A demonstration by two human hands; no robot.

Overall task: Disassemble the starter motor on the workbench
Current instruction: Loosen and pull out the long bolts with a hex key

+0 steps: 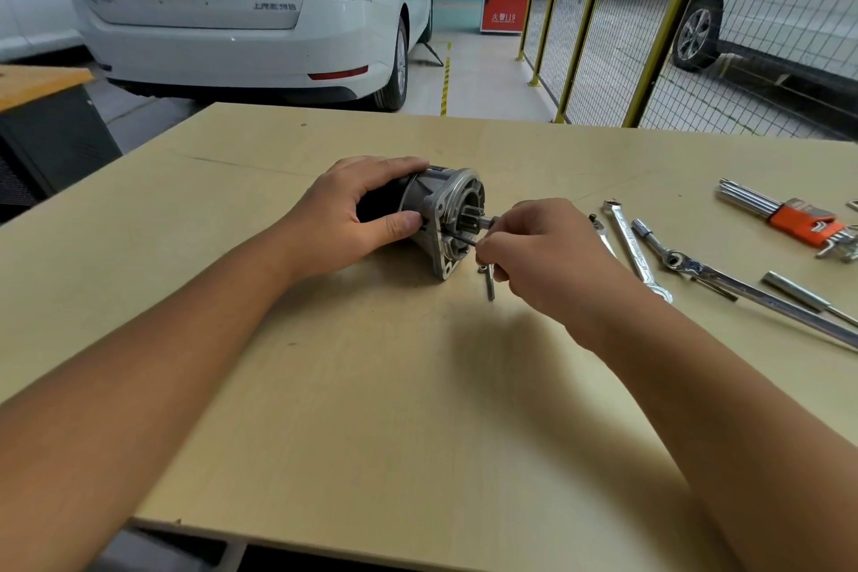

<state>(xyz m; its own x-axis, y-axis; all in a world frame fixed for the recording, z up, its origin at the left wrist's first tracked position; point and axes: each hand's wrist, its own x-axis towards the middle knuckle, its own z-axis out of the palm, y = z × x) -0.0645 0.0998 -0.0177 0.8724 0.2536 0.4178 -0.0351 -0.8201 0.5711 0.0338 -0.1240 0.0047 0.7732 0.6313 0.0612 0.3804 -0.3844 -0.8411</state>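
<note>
In the head view, the black-bodied starter motor with its cast-aluminium nose housing [436, 218] lies on its side mid-way across the pale wooden workbench [371, 386]. The left hand [353, 218] wraps the dark body, steadying it. The right hand [548, 251] pinches a thin dark L-shaped hex key [464, 241] at the housing face. The motor looks heavy, rigid and smooth, so it is best clamped round the body.

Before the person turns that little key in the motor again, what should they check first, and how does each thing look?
1. Starter motor held steady: ok, left hand grips its dark body.
2. Motor lying on the workbench: ok.
3. Hex key pinched by right hand: ok.
4. Key tip seated in the screw: cannot tell, too small.
5. Spare hex key set nearby: ok.
</note>
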